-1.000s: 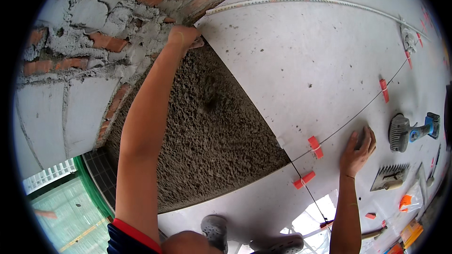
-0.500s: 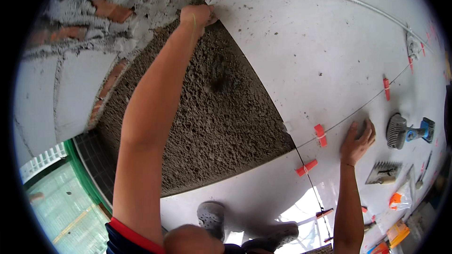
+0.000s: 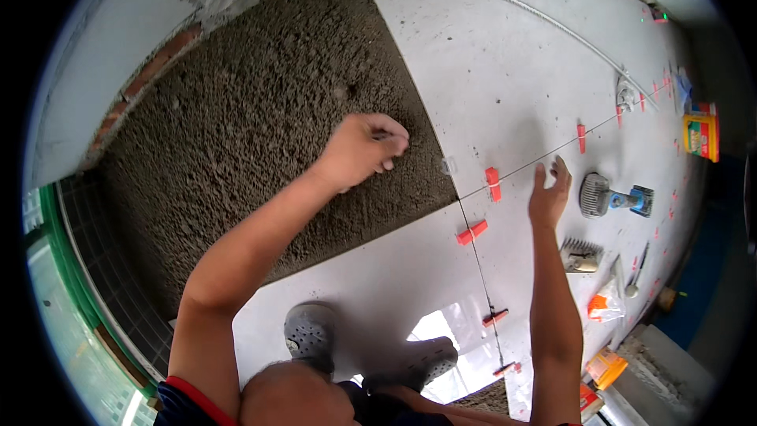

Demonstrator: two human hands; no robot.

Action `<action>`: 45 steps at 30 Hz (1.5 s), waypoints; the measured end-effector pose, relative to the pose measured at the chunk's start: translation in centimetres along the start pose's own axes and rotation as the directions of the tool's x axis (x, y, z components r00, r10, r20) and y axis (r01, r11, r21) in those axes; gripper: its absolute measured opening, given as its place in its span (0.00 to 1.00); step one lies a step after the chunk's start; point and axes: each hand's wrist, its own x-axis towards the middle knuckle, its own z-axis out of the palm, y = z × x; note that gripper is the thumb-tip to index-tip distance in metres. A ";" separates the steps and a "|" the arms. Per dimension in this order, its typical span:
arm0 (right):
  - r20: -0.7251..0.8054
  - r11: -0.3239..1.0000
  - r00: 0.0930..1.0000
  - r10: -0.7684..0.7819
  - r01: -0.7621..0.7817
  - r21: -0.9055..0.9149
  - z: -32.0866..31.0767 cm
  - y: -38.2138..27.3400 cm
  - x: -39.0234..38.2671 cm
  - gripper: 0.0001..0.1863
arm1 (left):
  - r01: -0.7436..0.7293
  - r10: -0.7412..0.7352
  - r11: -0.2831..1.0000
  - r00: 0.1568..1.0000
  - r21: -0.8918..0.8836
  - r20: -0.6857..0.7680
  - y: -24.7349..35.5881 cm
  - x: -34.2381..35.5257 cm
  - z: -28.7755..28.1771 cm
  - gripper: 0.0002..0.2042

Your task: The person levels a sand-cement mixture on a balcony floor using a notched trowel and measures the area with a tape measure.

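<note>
Grey mortar bed [image 3: 260, 150] beside laid pale floor tiles [image 3: 512, 79]
Left hand [image 3: 361, 150] hovers over the mortar, fingers curled around a small dark object; right hand [image 3: 550, 193] rests on a tile, fingers spread, near a red levelling clip [image 3: 493, 183]

Dk sleeve [image 3: 183, 404] w/ red trim, grey clogs [image 3: 309, 333]

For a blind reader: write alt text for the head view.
A person crouches on pale floor tiles, left hand closed over a small object above a rough grey mortar bed, right hand open and flat on a tile beside red levelling clips. A notched trowel lies to the right.
</note>
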 end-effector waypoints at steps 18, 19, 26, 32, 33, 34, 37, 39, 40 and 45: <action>0.615 0.833 0.667 -0.421 0.552 -0.028 3.6 -12.7 -4.4 0.22 | 0.050 -0.051 0.995 0.999 -0.081 -0.009 -4.6 -6.1 1.4 0.07; 0.624 0.816 0.658 -0.420 0.575 -0.057 3.5 -12.7 -4.4 0.21 | 0.045 -0.046 0.995 0.999 -0.091 -0.003 -5.1 -6.4 1.5 0.08; 0.597 0.652 0.556 -0.579 0.755 -0.070 4.0 -11.9 -4.4 0.18 | -0.051 0.057 0.997 0.995 -0.064 0.086 -7.5 -10.1 3.0 0.08; 0.633 0.698 0.617 -0.468 0.698 -0.164 3.6 -12.0 -4.6 0.17 | 0.087 -0.079 0.996 0.959 -0.018 0.274 -8.1 -14.2 3.3 0.10; 0.632 0.707 0.624 -0.460 0.688 -0.165 3.3 -12.5 -4.7 0.16 | 0.141 -0.122 0.989 0.942 -0.039 0.313 -8.3 -14.9 3.2 0.12; 0.630 0.728 0.642 -0.437 0.664 -0.171 2.7 -12.8 -4.8 0.16 | 0.193 -0.161 0.980 0.920 -0.055 0.356 -8.5 -15.5 3.2 0.14; 0.587 0.839 0.708 -0.394 0.538 -0.086 0.1 -14.6 -6.5 0.16 | 0.216 -0.129 0.964 0.890 -0.155 0.437 -10.7 -16.7 3.7 0.19; 0.512 0.922 0.773 -0.375 0.371 0.115 -2.1 -15.2 -9.5 0.17 | 0.300 -0.167 0.925 0.873 -0.234 0.459 -11.8 -17.0 4.3 0.19; 0.588 0.902 0.689 -0.425 0.377 0.211 -3.2 -14.2 -11.3 0.19 | 0.338 -0.179 0.902 0.860 -0.270 0.477 -12.1 -16.9 4.8 0.20; 0.791 0.871 0.365 -0.491 0.208 0.445 -8.5 -16.8 -19.9 0.25 | 0.372 -0.197 0.903 0.804 -0.216 0.560 -12.3 -17.1 5.6 0.23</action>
